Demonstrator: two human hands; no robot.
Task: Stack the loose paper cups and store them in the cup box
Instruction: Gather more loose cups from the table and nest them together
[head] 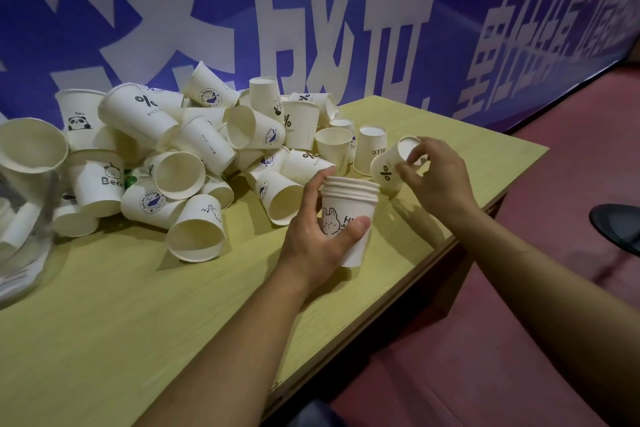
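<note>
Left hand (320, 236) gripping one upright cup stack (349, 218), right hand (436, 180) pinching one tilted single cup (393, 165) just beside, loose cup pile (180, 152) left.

A heap of loose cups (194, 156) lies on the counter (104, 322) along its far edge, against the wall (346, 10). Right of the heap, near the right edge, the left hand (322, 236) holds an upright stack of cups (349, 215); the right hand (436, 180) holds a single cup (391, 163) tilted just behind the stack.
</note>
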